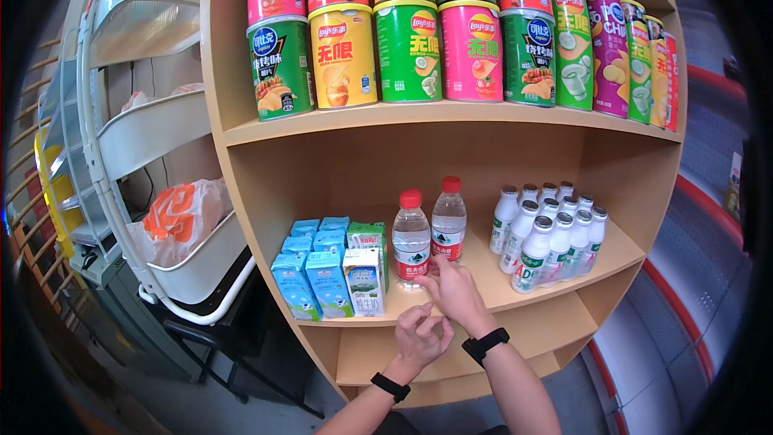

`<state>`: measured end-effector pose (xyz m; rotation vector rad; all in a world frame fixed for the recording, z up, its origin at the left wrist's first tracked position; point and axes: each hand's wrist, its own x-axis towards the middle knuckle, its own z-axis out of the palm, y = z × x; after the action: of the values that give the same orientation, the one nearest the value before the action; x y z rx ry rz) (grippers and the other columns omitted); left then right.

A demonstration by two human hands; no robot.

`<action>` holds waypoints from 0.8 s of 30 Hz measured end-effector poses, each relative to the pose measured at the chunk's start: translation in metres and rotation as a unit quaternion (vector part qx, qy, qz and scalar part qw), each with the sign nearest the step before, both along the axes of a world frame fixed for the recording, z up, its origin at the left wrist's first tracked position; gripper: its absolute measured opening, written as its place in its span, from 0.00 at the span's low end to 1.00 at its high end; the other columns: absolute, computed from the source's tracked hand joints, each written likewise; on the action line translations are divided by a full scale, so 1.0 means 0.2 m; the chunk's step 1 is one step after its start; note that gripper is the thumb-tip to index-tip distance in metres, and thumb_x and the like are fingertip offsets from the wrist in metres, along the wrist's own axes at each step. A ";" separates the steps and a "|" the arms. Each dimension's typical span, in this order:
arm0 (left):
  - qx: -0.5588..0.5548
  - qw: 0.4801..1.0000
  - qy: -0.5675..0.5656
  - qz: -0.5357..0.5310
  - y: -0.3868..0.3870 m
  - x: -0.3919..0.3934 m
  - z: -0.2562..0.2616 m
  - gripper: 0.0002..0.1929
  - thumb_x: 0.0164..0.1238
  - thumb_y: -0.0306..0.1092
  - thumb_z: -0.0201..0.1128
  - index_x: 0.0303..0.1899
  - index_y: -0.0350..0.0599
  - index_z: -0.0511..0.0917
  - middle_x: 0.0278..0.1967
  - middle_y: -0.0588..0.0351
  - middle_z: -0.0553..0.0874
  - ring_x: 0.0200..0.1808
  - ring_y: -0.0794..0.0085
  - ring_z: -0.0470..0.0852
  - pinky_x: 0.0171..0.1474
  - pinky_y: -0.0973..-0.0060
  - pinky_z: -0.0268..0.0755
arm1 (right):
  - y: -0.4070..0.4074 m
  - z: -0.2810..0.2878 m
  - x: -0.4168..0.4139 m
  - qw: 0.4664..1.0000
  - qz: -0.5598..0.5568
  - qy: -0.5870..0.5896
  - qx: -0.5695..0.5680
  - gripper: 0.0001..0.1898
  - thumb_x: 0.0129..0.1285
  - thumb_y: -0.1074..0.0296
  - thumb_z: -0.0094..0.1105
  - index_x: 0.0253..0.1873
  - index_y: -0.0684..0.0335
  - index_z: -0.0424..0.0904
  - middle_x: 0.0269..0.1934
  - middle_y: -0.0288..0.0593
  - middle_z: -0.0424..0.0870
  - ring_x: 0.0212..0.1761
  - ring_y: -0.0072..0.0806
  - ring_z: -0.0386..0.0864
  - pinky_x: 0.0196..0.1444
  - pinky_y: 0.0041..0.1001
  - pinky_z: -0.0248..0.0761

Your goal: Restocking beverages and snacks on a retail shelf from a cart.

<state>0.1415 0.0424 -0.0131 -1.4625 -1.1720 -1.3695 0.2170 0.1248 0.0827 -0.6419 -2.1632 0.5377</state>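
Observation:
Two clear plastic water bottles with red caps stand upright on the middle shelf, a front bottle (412, 241) and a rear bottle (449, 220) to its right. My right hand (457, 296) is at their lower right, thumb and forefinger apart. Its fingertips overlap the bottles' labels; whether they touch cannot be told. Below it, before the shelf edge, my left hand (420, 335) has loosely curled fingers and nothing visible in it. Blue and white milk cartons (329, 275) are grouped left of the bottles. White drink bottles (546, 238) with dark caps stand to the right, some in clear wrap.
Colourful chip canisters (410, 51) line the upper shelf (459, 113), some stacked two high. A lower shelf (465, 356) lies beneath my hands. At left are a white tiered cart (160, 127) with a plastic bag (181, 217) and a black stool (241, 338). Red-edged shelving (682, 205) stands right.

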 end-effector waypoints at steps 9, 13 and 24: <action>0.015 1.000 0.005 -0.026 -0.01 -0.01 0.01 0.23 0.53 0.25 0.74 0.46 0.48 0.67 0.46 0.50 0.71 0.45 0.61 0.80 0.43 0.67 0.79 | 0.08 -0.04 0.02 0.960 -0.192 0.203 0.016 0.31 0.59 0.61 0.76 0.57 0.72 0.67 0.47 0.59 0.84 0.53 0.51 0.82 0.56 0.43 0.73; 0.013 0.999 0.021 -0.024 0.00 0.00 0.02 0.23 0.52 0.26 0.73 0.46 0.48 0.67 0.45 0.50 0.72 0.45 0.61 0.80 0.43 0.67 0.79 | 0.14 0.00 0.01 0.973 -0.187 0.132 -0.040 0.38 0.54 0.59 0.79 0.60 0.73 0.63 0.51 0.61 0.83 0.58 0.53 0.80 0.62 0.43 0.70; 0.017 1.000 0.026 -0.004 0.00 -0.03 0.03 0.23 0.51 0.27 0.73 0.45 0.49 0.68 0.46 0.51 0.74 0.44 0.61 0.79 0.45 0.69 0.78 | 0.35 0.17 0.03 0.970 -0.038 -0.051 -0.235 0.44 0.43 0.56 0.86 0.63 0.70 0.72 0.56 0.55 0.85 0.60 0.43 0.83 0.60 0.34 0.75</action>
<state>0.1362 0.0420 -0.0067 -1.4710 -1.1059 -1.3432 0.2236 0.1947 0.1176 -1.0222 -2.1057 1.0079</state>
